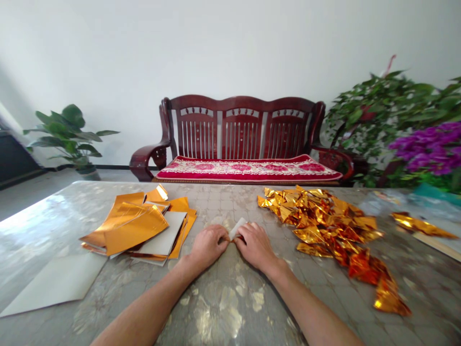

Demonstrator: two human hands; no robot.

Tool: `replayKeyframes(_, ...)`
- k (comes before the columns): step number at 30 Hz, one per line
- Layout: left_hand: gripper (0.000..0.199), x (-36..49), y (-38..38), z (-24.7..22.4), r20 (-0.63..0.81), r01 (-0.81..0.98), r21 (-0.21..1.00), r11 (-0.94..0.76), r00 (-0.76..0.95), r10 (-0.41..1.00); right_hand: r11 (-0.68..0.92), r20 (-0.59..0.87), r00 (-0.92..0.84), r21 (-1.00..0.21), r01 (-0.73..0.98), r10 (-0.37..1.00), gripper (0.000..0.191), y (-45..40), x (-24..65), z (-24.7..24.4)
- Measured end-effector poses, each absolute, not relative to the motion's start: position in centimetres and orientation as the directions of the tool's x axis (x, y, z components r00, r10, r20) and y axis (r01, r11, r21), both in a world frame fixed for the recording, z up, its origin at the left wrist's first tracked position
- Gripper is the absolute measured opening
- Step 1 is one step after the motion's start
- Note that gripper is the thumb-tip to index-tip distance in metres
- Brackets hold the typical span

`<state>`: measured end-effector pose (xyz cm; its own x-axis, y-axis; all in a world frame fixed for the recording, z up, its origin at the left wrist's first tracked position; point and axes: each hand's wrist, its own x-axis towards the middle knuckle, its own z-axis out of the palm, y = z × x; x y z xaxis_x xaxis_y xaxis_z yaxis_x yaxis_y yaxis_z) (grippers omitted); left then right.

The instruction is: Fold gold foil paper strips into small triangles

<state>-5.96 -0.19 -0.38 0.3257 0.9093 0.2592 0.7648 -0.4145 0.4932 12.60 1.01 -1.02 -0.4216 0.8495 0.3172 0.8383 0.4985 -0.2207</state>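
The left forearm [144, 307] and right forearm [309, 312] are bare down to the near edge of the view, slim and narrowing at the wrists into the broad, rounded left hand [209, 246] and right hand [255, 246]

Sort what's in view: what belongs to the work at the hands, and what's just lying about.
Part of the work:
left hand and right hand, both on a folded white-backed foil piece
stack of gold foil sheets
heap of gold foil pieces

Just lying about:
dark red wooden bench
red seat cushion
potted plant
purple flowers
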Motion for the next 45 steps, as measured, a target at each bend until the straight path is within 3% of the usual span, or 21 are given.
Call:
replayKeyframes(11, 0.014, -5.4, -0.5, 0.1, 0.210, 0.824, 0.447, -0.348, 0.282, 0.936, 0.477, 0.312, -0.405, -0.206, 0.854, 0.860, 0.006, 1.0, 12.5, -1.1)
replayKeyframes(20, 0.018, -4.3, -0.7, -0.2, 0.231, 0.916, 0.288, -0.279, 0.217, 0.949, 0.502, 0.305, -0.429, -0.222, 0.836, 0.850, 0.008, 1.2, 12.7, -0.9)
replayKeyframes(30, 0.021, -4.1, -1.2, 0.4, 0.211, 0.937, 0.199, -0.288, 0.246, 0.946, 0.635, 0.240, -0.592, -0.381, 0.672, 0.770, 0.004, 2.5, 15.2, -0.3)
replayKeyframes(36, 0.021, -4.2, -1.2, 0.4, 0.200, 0.934, 0.192, -0.302, 0.264, 0.944, 0.513, 0.231, -0.462, -0.480, 0.712, 0.856, 0.005, 2.7, 15.3, -0.5)
replayKeyframes(45, 0.020, -4.3, -1.2, 0.1, 0.228, 0.925, 0.197, -0.325, 0.279, 0.933, 0.539, 0.253, -0.478, -0.310, 0.784, 0.841, 0.025, 2.4, 14.5, -0.5)
